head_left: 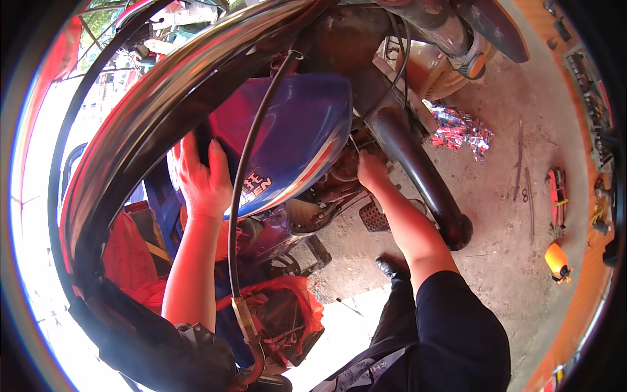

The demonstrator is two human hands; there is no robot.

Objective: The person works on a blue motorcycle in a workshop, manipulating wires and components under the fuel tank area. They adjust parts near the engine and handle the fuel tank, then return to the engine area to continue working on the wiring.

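A blue motorcycle fuel tank (287,124) with red and white stripes fills the middle of the view. My left hand (200,176) grips its left side beside the thick black curved bar (124,176), fingers partly hidden. My right hand (371,170) is closed around a thin silver tool (356,147) just right of the tank, above greasy engine parts (333,202). A black cable (238,186) runs down across the tank. To the right of my right hand, a thick black tube (424,186) slopes downward.
Red plastic sheeting (300,307) lies below the tank. A dark pedal (373,215) sits under my forearm, my shoe (388,266) below it. On the concrete floor (496,202) lie crumpled shiny material (457,127), rods, a red tool (556,196) and an orange object (556,260).
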